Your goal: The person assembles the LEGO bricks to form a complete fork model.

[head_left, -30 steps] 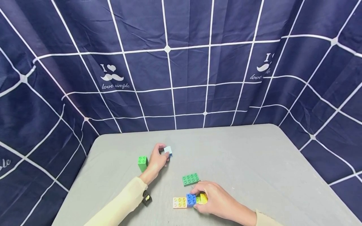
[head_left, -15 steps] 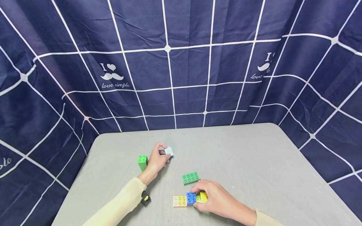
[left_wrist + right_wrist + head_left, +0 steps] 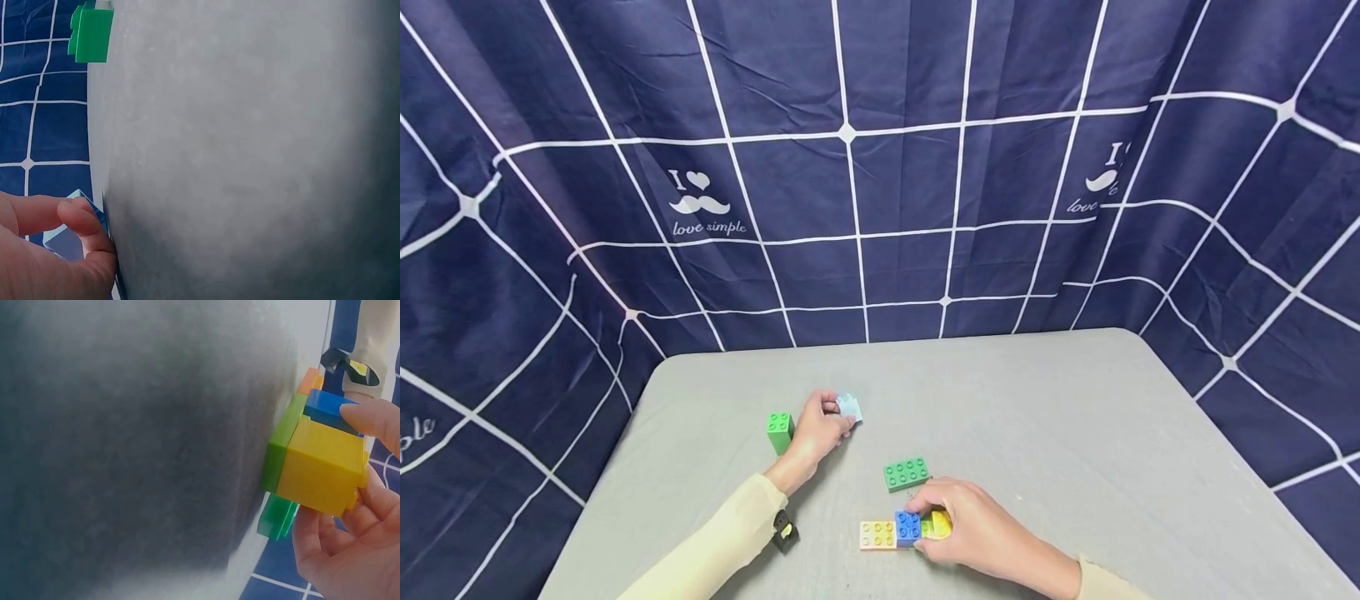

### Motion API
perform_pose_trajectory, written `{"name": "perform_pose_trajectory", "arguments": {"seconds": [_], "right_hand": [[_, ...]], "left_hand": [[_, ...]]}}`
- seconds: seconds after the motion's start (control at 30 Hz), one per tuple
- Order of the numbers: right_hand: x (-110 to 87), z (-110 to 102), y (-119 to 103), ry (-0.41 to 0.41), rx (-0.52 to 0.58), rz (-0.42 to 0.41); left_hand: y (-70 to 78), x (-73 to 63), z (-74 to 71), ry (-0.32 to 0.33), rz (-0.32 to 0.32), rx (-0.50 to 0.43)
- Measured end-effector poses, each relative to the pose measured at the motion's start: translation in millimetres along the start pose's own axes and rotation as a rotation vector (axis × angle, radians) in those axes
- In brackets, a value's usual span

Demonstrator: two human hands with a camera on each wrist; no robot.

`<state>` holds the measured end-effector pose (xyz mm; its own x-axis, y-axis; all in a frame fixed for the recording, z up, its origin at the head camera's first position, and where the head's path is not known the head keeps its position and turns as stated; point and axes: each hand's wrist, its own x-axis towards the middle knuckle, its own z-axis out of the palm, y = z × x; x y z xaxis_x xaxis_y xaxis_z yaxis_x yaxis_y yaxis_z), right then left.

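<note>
My left hand (image 3: 820, 427) pinches a light-blue block (image 3: 849, 407) between thumb and fingers, toward the back of the table. In the left wrist view the fingers cover part of that block (image 3: 65, 240). My right hand (image 3: 973, 529) grips a blue brick (image 3: 907, 528) with thumb and fingers at its sides. It sits in a row of joined bricks: a pale orange brick (image 3: 877, 536) on the left, a lime-green brick (image 3: 284, 444) underneath and a yellow brick (image 3: 322, 465) beside it, partly under my palm in the head view.
A loose green eight-stud brick (image 3: 906, 474) lies just behind the joined bricks. Left of my left hand a tall bright-green block (image 3: 780, 432) stands upright. Dark-blue checked curtains (image 3: 895, 183) surround the grey table (image 3: 1037, 417) on the back and sides.
My left hand has turned the light-blue block over and shifted it slightly right and nearer. My right hand keeps its grip on the blue brick.
</note>
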<state>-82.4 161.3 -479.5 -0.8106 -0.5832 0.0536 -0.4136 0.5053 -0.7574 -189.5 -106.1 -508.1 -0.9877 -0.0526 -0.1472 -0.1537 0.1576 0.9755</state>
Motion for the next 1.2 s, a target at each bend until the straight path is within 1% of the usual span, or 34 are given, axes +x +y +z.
{"name": "perform_pose_trajectory", "arguments": {"seconds": [0.2,0.33,0.6,0.97,1.2], "right_hand": [[-0.9,2.4,-0.2,0.004,-0.007,-0.003],[-1.4,3.3,-1.4,0.004,-0.002,0.002],[-2.8,6.1,-2.2,0.004,0.003,0.009],[-3.7,8.6,-3.1,0.001,0.017,0.014],[-4.5,9.4,-3.4,0.018,0.002,0.001]], "left_hand": [[0.7,-2.0,-2.5,0.010,-0.006,-0.025],[-0.2,-4.2,-4.8,0.013,0.008,-0.036],[-4.1,-12.5,-9.2,-0.021,0.037,-0.011],[-3.5,-26.7,-14.4,-0.051,0.042,0.002],[-4.6,-37.4,-12.6,-0.073,0.062,0.005]]}}
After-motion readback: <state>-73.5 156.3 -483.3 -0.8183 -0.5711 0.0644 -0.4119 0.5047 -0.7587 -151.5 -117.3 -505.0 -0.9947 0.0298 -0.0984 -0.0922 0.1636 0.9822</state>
